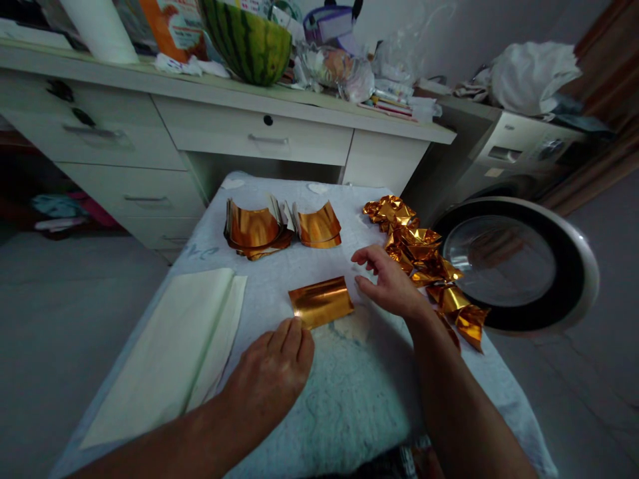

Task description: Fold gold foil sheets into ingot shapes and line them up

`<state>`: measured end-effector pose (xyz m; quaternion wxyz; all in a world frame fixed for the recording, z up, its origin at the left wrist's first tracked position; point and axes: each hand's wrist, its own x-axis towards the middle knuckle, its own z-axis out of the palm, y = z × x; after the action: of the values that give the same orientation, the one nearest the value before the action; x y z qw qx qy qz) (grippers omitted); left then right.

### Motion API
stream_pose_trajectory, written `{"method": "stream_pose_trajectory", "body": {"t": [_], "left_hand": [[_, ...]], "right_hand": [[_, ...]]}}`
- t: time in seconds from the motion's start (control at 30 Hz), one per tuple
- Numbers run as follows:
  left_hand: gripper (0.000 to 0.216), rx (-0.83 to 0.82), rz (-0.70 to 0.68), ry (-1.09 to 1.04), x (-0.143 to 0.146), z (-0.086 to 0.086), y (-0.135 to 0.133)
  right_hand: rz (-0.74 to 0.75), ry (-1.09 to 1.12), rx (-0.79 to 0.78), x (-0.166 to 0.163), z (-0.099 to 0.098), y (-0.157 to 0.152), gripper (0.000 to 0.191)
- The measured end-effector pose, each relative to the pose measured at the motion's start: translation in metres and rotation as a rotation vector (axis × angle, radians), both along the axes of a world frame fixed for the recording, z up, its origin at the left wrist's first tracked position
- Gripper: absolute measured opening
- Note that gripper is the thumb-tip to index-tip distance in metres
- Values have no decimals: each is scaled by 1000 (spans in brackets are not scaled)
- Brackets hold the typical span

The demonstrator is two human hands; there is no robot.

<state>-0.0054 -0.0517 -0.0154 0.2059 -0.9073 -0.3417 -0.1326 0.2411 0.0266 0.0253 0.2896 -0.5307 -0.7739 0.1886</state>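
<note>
Our left hand [277, 359], fingers together, meets the near-left corner of the shiny gold rectangular foil sheet [322, 304] just ahead of it; whether its hidden thumb pinches, we cannot tell. Our right hand [389, 283] holds nothing, thumb and fingers apart, right of the sheet. We judge it light, slick, easily creased: best held gently by opposite edges.

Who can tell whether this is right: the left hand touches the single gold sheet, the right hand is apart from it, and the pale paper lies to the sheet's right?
No: the head view shows the pale paper to the left of the single gold sheet, not its right. The left hand does touch the sheet, and the right hand is apart from it.
</note>
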Motion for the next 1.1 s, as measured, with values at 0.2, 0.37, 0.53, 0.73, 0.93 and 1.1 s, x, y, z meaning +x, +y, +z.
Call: {"method": "stream_pose_trajectory", "body": {"t": [0.2,0.37,0.53,0.73,0.93,1.1], "left_hand": [[40,-21,9,-35,2,4,0],[41,-36,-2,-50,3,7,1],[40,-48,13,-66,-1,8,-1],[24,-163,51,-142,-7,8,2],[17,-304,19,-290,1,5,19],[13,-334,28,-272,3,-1,27]], "right_hand": [[389,43,-80,-37,2,-16,10],[443,-138,-143,-40,-10,-14,26],[413,-167,-224,-37,-12,-10,36],[402,-166,-246,-38,-10,-11,33],[418,-169,-215,-38,-11,-12,33],[421,-168,-227,-39,-11,-11,35]]}}
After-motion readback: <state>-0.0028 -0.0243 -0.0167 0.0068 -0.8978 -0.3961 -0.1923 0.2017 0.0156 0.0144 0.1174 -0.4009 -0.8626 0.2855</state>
